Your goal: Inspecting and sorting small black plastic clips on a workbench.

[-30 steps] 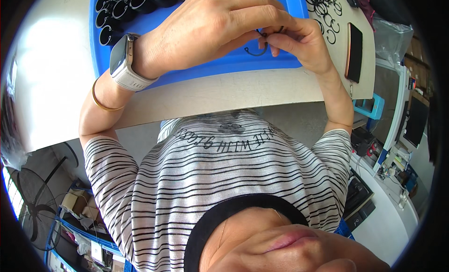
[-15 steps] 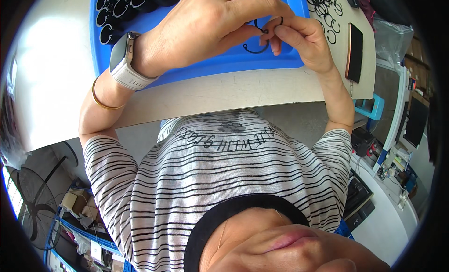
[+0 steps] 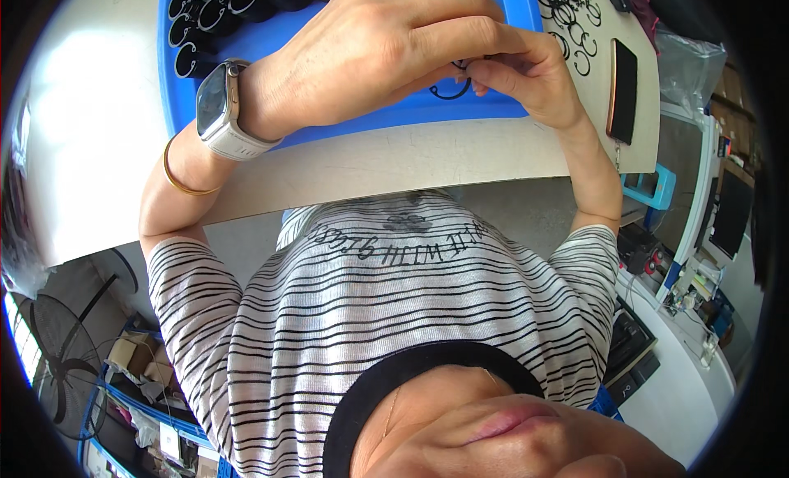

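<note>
Fingers [image 3: 493,67] of both our hands meet over the blue tray [image 3: 345,124], pinching a small black open ring [image 3: 452,87] between them. Our left hand [image 3: 370,59] lies across the top, its fingers pressed together onto the ring's upper part, and our right hand [image 3: 534,83] nips it from the side with thumb and forefinger. The ring hangs just above the tray's near edge, its lower arc showing below our fingertips; what exactly the fingertips do to it we cannot tell.

At the tray's far left corner stand rows of black cylindrical parts [image 3: 222,13], several with a ring visible at the top, so we judge some of the work done. Loose black rings [image 3: 571,26] lie on the counter [image 3: 370,166] beyond the tray's right edge, beside a dark phone [image 3: 622,92], which suggests more pieces are waiting.
</note>
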The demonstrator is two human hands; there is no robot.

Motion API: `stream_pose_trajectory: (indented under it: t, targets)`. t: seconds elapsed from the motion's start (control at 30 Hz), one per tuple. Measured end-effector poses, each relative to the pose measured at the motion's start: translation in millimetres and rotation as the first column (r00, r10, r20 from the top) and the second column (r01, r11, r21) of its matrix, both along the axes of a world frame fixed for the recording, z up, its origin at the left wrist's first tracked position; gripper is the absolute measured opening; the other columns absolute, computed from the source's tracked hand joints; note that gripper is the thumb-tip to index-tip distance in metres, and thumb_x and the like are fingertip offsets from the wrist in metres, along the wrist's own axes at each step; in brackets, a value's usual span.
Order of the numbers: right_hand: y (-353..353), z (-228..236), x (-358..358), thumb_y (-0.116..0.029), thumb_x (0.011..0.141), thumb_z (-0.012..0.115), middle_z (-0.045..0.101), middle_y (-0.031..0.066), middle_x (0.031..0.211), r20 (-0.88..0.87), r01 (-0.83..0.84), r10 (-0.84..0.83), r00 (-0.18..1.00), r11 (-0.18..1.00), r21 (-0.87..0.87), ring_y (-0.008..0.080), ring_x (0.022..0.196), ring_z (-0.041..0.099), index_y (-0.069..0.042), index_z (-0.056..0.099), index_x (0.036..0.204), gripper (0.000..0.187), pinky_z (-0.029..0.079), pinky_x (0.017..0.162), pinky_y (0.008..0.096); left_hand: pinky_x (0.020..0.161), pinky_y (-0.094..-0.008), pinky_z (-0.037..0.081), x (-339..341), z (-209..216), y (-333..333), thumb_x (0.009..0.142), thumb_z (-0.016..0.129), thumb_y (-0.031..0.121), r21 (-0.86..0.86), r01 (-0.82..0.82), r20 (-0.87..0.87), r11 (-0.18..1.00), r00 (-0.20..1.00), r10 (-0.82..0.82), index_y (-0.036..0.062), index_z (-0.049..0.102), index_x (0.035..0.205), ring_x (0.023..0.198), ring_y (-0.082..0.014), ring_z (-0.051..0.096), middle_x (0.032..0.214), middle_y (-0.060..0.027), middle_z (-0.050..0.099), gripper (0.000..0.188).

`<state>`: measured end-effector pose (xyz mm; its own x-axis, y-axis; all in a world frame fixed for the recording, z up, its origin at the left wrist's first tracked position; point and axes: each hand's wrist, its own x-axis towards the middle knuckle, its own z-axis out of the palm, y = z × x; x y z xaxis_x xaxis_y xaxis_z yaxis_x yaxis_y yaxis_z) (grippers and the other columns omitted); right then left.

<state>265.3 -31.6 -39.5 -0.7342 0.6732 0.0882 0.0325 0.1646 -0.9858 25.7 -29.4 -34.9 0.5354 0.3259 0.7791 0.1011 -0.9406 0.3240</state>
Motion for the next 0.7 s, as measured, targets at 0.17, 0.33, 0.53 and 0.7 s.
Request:
stream_pose_trajectory:
  t: [0.17, 0.33, 0.53, 0.7]
  targets:
    - [2.2, 0.0, 1.8, -0.017, 0.1, 0.069, 0.07, 0.0054, 0.091, -0.034, 0.005, -0.009, 0.999, 0.996, -0.092, 0.01, 0.075, 0.063, 0.0, 0.07, 0.108, 0.019, 0.054, 0.067, 0.024, 0.065, -0.0342, 0.062, -11.9, 18.7, -5.6, 0.076, 0.079, 0.002, -0.182, 0.012, -0.078, 0.983, 0.997, -0.027, 0.0016, 0.061, 0.125, 0.082, -0.025, 0.072, 0.11, -0.0111, 0.067, 0.052]
    - [5.0, 0.4, 2.4, -0.017, 0.105, 0.06, 0.071, 0.0085, 0.089, -0.103, 0.026, -0.035, 0.994, 0.996, -0.086, 0.0107, 0.073, 0.064, 0.003, 0.07, 0.106, 0.022, 0.054, 0.064, 0.0251, 0.07, -0.0358, 0.063, -14.2, 22.5, -6.2, 0.079, 0.081, 0.005, -0.263, 0.032, -0.064, 0.964, 0.997, -0.051, 0.0027, 0.059, 0.127, 0.086, -0.0276, 0.073, 0.114, -0.0119, 0.067, 0.053]
    - [6.3, 1.9, 3.4, -0.018, 0.106, 0.056, 0.072, 0.0105, 0.086, -0.085, 0.02, -0.029, 0.996, 0.994, -0.106, 0.0115, 0.07, 0.065, 0.003, 0.071, 0.103, 0.027, 0.055, 0.063, 0.026, 0.066, -0.0318, 0.06, -17.3, 25.7, -8.0, 0.084, 0.082, 0.011, -0.474, -0.021, -0.153, 0.88, 0.986, -0.059, 0.0028, 0.059, 0.129, 0.082, -0.022, 0.072, 0.109, -0.0116, 0.07, 0.051]
    - [7.1, 0.3, 4.1, -0.019, 0.106, 0.056, 0.072, 0.0108, 0.085, -0.092, 0.012, -0.019, 0.996, 0.997, -0.075, 0.0112, 0.069, 0.065, 0.003, 0.072, 0.102, 0.028, 0.055, 0.061, 0.0257, 0.065, -0.0301, 0.059, -18.3, 19.2, -7.1, 0.085, 0.082, 0.013, -0.456, 0.023, -0.096, 0.89, 0.993, -0.075, 0.0022, 0.059, 0.131, 0.08, -0.0211, 0.07, 0.111, -0.0107, 0.071, 0.053]
